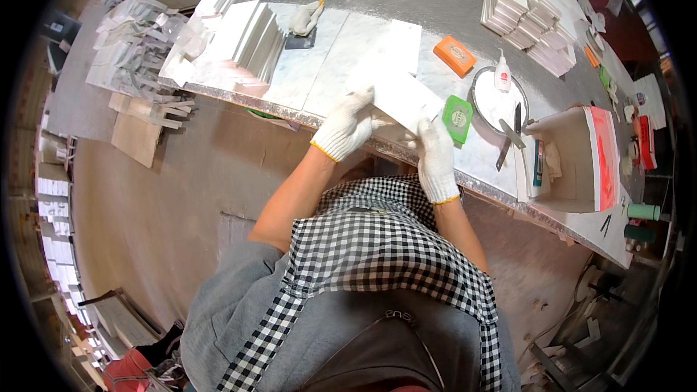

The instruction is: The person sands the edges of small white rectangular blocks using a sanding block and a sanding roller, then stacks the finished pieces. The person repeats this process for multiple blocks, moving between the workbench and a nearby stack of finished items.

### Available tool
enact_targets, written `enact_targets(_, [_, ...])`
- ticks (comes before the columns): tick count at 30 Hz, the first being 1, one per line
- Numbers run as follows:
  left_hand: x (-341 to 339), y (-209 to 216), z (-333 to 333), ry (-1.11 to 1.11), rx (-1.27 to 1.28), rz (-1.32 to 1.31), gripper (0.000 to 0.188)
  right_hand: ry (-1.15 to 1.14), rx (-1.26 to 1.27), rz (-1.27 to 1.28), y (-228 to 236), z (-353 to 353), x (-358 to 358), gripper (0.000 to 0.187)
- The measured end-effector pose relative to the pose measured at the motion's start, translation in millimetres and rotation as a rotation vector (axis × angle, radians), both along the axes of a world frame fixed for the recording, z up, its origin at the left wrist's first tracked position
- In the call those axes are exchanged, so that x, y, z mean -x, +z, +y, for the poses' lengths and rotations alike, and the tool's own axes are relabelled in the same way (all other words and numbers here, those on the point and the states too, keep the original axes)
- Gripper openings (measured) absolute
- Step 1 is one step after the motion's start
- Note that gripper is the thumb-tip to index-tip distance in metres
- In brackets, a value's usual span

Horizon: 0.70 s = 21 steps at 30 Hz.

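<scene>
Head view, looking down on a person at a marble-topped bench. Nearest the camera: a black-and-white checked apron (385,254) over grey clothing, with both bare forearms rising from it toward the bench edge.

Left hand (347,127), in a white knit glove with a yellow cuff, is closed on the near-left end of a white rectangular slab (396,87), fingers curled over its upper face. Right hand (437,156), gloved alike, grips the slab's near-right corner, fingers wrapped round the edge; the two hands sit close together at the same end.

The slab lies at the front edge of the workbench (435,0), its near end overhanging slightly in the hands. Its long axis runs from the grip away and a little rightward, so the free end points toward the far side of the bench.

Just right of the grip: a green sanding block (457,117). Beyond it, right: a round metal tray (488,98) holding a small white glue bottle (502,72), with a knife (512,127) at its rim, then an open white box (577,160). Beyond the free end: an orange block (454,54). Left of the grip, farther back: leaning white tiles (243,40) and a spare glove (306,18). Farthest right: stacked white tile pieces (526,11).
</scene>
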<state>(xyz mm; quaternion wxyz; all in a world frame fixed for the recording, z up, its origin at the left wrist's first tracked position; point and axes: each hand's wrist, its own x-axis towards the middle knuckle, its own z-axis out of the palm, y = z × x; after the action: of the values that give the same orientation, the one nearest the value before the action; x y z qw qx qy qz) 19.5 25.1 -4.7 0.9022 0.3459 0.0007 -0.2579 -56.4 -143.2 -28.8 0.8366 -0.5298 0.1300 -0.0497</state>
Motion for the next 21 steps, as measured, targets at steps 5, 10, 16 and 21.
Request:
enact_targets(5, [0.8,3.9,17.4,-0.23,0.069,-0.01,0.119,-0.105,0.233,-0.01,14.3,-30.4,-15.1,0.031])
enact_targets(10, [-1.6,-21.4,24.3,-0.535,0.513,0.265,0.124,-0.047,0.548,-0.05,33.9,-48.6,-35.7,0.035])
enact_targets(16, [5.3,-16.3,19.6,-0.566,0.169,0.167,0.073,-0.067,0.504,-0.05,28.1,-49.9,-44.5,0.042])
enact_targets(21, [16.3,9.6,12.1,-0.365,-0.197,0.177,0.05,-0.006,0.142,0.001,3.2,-58.3,-51.6,0.063])
